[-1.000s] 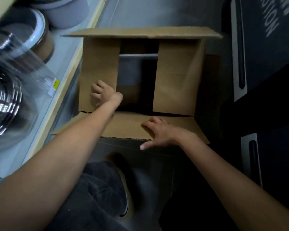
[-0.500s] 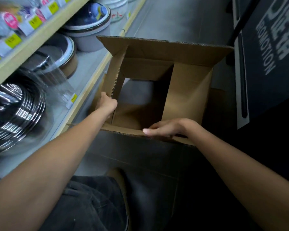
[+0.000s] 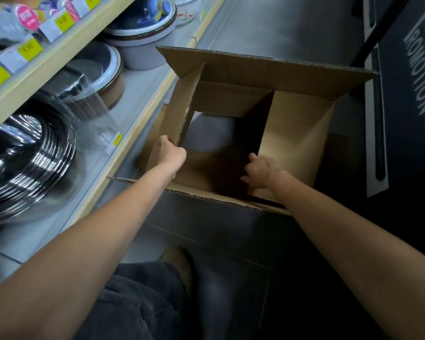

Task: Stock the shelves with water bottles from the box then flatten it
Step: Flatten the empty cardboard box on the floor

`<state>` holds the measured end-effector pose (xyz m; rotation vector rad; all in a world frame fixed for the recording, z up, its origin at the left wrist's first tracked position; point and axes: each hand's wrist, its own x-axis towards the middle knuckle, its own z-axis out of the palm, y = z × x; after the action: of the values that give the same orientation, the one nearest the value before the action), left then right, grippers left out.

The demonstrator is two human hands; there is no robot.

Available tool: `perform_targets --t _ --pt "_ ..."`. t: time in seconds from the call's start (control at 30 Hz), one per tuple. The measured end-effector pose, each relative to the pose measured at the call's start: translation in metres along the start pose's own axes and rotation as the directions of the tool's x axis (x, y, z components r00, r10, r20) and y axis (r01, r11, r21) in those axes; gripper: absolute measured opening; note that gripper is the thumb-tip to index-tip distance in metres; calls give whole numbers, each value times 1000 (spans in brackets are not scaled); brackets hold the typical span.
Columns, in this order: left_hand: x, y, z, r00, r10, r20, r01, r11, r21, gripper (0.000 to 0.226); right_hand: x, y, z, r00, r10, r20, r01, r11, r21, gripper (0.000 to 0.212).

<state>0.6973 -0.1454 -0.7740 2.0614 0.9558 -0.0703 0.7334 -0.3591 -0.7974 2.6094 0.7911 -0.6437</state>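
An empty brown cardboard box (image 3: 295, 133) stands on the grey floor in front of me, its flaps open and the floor showing through its open bottom. My left hand (image 3: 169, 153) grips the lower edge of the left inner flap. My right hand (image 3: 259, 171) reaches inside and holds the edge of the right inner flap. No water bottles are visible in this view.
A shelf unit (image 3: 47, 67) on the left holds stacked steel bowls (image 3: 22, 155), grey pots (image 3: 142, 42) and yellow price tags. A dark display with "PROMOTION" lettering (image 3: 417, 77) stands on the right. My knee in dark trousers (image 3: 138, 305) is below the box.
The box has been tipped up toward me and its inner flaps have swung up. My right hand left the near flap and moved inside to the right flap. The view rose.
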Motion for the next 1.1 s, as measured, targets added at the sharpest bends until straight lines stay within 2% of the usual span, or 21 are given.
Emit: perform_targets --t 0.2,0.3,0.43,0.53,0.6,0.7,0.83,0.87,0.9,0.97,1.03,1.1 --pt "8 15 5 1000 2 -13 0 994 112 60 -32 11 -8 989 -6 -145 12 999 40 44" --pt "10 30 5 1000 -3 30 -1 990 139 59 -51 29 -14 979 48 -198 -11 983 182 40" --pt "15 51 -7 999 -25 41 11 950 311 53 -69 60 -21 965 170 -197 -91 929 359 37" --pt "14 63 -14 998 0 68 -27 914 404 45 -78 79 -27 933 323 -159 -209 846 491 57" --pt "11 65 -14 997 22 68 -48 909 415 42 -85 88 -28 900 426 -86 -285 729 623 64" --pt "6 59 -13 999 35 7 -35 917 398 42 -94 96 -24 853 521 -27 -356 617 702 28" --pt "1 51 -7 998 28 -53 -6 926 377 50 -101 91 -14 792 606 -74 -350 551 758 22" --pt "-6 53 -4 994 71 -77 -34 916 400 54 -101 90 -13 784 615 -89 -345 550 761 22" --pt "-15 55 0 979 177 -99 -114 885 452 57 -101 89 -12 777 622 -100 -337 544 768 23" --pt "-37 62 14 883 466 -59 -360 752 552 56 -103 90 -10 772 627 -106 -326 533 780 24" --pt "-59 71 29 777 623 92 -577 646 500 51 -104 89 -9 769 630 -107 -330 536 777 25" --pt "-84 77 44 666 659 350 -745 561 361 51 -103 88 -7 771 627 -112 -328 541 774 26"
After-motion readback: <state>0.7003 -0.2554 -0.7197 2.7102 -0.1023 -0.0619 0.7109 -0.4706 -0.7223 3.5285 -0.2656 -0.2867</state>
